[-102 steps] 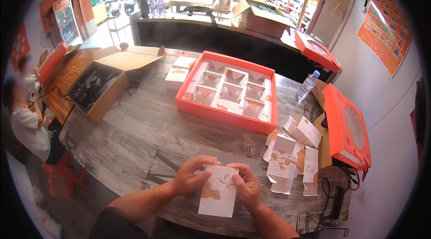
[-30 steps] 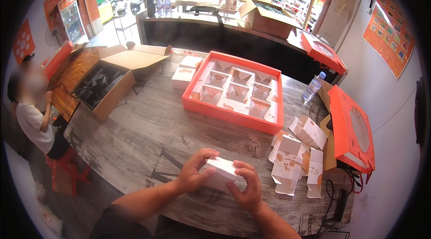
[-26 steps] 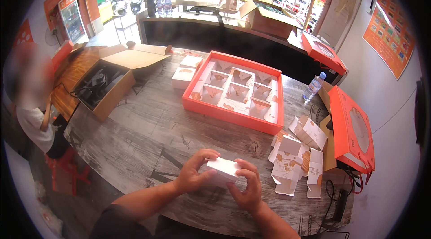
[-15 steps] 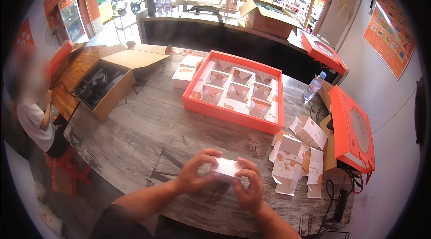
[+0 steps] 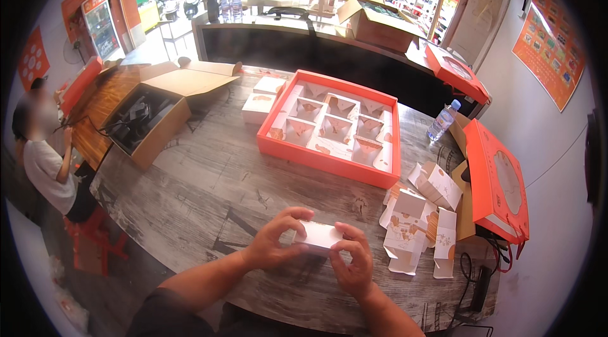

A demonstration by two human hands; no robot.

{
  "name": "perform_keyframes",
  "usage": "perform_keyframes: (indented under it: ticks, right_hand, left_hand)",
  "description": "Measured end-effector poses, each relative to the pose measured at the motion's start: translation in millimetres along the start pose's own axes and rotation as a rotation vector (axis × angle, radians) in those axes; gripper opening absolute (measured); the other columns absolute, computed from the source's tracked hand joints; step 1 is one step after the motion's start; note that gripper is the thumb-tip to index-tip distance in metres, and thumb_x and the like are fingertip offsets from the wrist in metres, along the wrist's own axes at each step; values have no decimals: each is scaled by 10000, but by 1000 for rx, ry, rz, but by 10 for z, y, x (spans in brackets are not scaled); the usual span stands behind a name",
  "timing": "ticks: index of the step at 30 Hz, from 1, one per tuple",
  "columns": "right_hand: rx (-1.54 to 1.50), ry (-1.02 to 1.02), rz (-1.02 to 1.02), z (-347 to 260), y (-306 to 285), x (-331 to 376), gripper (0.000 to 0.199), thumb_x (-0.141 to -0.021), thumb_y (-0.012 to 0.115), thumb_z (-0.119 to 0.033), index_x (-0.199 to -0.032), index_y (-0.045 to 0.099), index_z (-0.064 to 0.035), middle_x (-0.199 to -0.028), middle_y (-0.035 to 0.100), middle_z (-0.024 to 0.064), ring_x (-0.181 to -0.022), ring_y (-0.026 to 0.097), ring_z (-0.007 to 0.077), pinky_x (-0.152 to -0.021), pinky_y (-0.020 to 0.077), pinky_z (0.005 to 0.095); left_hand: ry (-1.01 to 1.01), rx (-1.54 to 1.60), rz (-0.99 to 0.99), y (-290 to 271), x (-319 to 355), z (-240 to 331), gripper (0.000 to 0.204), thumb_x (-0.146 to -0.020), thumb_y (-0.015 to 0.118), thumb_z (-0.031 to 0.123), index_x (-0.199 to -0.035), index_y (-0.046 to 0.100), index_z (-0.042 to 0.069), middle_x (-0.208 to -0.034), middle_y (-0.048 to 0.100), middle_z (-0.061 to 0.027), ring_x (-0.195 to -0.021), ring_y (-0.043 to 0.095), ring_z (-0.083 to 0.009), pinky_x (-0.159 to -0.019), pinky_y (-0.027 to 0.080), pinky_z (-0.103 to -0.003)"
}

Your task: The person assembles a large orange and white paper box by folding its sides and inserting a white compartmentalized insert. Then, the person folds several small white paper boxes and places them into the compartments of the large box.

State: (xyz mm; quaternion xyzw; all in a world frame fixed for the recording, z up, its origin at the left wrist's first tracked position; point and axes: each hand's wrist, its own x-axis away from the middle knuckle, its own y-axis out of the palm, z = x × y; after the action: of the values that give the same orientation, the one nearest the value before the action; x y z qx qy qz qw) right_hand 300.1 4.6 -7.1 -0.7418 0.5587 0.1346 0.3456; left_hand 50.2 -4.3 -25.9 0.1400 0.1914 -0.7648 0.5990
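Note:
A small white carton (image 5: 318, 235) is held level between my two hands, just above the near part of the table. My left hand (image 5: 279, 239) grips its left end, thumb along the near side and fingers over the far edge. On the right end, my right hand (image 5: 352, 260) closes thumb and fingers the same way. Beyond them lies a red gift box tray (image 5: 329, 169) with white compartments and patterned inserts. Two white cartons (image 5: 258, 104) stand against its left side. To the right of my hands are several flattened and part-folded white cartons (image 5: 405, 236).
The grey wood-look table (image 5: 209, 179) bears an opened cardboard box (image 5: 161, 131) with black items at left. A water bottle (image 5: 443, 120), a red lid with a round window (image 5: 496, 179) and black cables (image 5: 472, 286) are at right. A person (image 5: 50, 169) sits far left.
The carton and both my hands stay almost in place. At the far left, the seated person's head has shifted.

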Motion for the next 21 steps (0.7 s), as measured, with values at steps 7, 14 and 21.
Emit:
perform_keyframes:
  ticks: [7, 14, 21]
  right_hand:
    - [8, -6, -50, -5, -53, -51, 243, -853, 827, -13, -1040, 693, -92, -1395, 640, 230, -1242, 658, 390, -1055, 531, 455]
    - [-17, 72, -102, 24, -26, -30, 304, -822, 846, -32, -1050, 661, -109, -1419, 628, 237, -1250, 657, 404, -1056, 534, 462]
    - [31, -26, -124, 65, 6, -31, 692, -781, 803, 62, -1421, 560, -42, -1418, 650, 223, -1339, 633, 387, -1145, 511, 491]
  left_hand:
    - [-41, 14, -70, -91, -37, 23, 224, -926, 872, 121, -1057, 691, 98, -1499, 555, -175, -1411, 530, -287, -1187, 418, -434]
    - [-52, -75, -55, -140, -71, 64, 115, -943, 832, 97, -1001, 734, 78, -1430, 614, -169, -1299, 610, -268, -1125, 461, -408]
    - [-120, 146, 25, -128, -19, 16, 387, -941, 820, 114, -1281, 640, 73, -1401, 622, -143, -1283, 626, -257, -1106, 480, -407]
